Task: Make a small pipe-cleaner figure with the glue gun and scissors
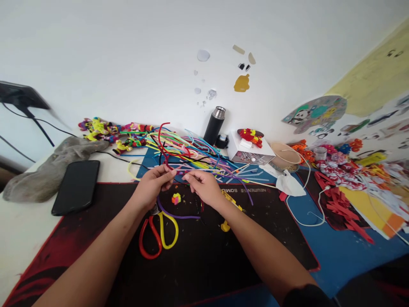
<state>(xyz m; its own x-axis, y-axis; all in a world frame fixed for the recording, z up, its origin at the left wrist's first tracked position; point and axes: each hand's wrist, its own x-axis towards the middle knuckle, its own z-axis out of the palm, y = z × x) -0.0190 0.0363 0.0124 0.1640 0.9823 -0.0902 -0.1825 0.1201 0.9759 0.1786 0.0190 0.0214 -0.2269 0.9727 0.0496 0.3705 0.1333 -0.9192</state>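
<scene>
My left hand point(156, 181) is closed, with thumb and fingertips pinching a red pipe cleaner point(162, 147) that rises from the fingers and bends at its top. Close beside it, my right hand point(203, 186) is also closed in a pinch; what its fingertips hold is too small to make out. Below my left hand lie scissors point(154, 234) with one red and one yellow handle. A purple pipe cleaner point(183, 217) curves over the dark mat point(191, 264). Between my wrists sits a small pink, yellow and orange piece point(176, 198). A yellow piece point(225, 226) lies by my right forearm.
Behind my hands spreads a heap of coloured pipe cleaners point(198, 149). A black flask point(214, 126) and a white box point(247, 149) stand at the wall. Left are a phone point(76, 187) and finished figures point(99, 128); right, a white cable point(306, 224) and red strips point(345, 209).
</scene>
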